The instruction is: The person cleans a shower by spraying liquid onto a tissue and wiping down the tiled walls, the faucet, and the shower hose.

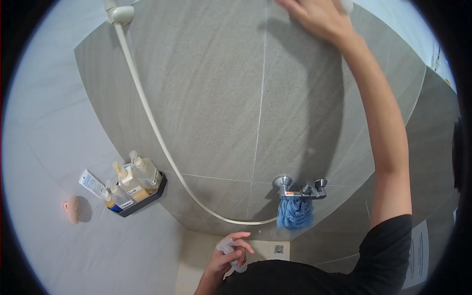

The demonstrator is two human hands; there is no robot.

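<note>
Low in the head view, my left hand [231, 255] is closed around a small clear spray bottle [226, 246], with some fingers stretched out past it. My right hand [319, 17] reaches high up in front of the grey tiled wall [211, 98], and the top edge of the view cuts off its fingers. Something white [347, 6] shows beside that hand; I cannot make out whether it is held.
A chrome shower mixer [300, 189] carries a blue bath puff [295, 214]. Its white hose [157, 130] loops up to a shower holder [120, 14]. On the left wall hang a dark caddy [142, 204] of several bottles and a pinkish oval item [73, 210]. A floor drain [279, 249] lies below.
</note>
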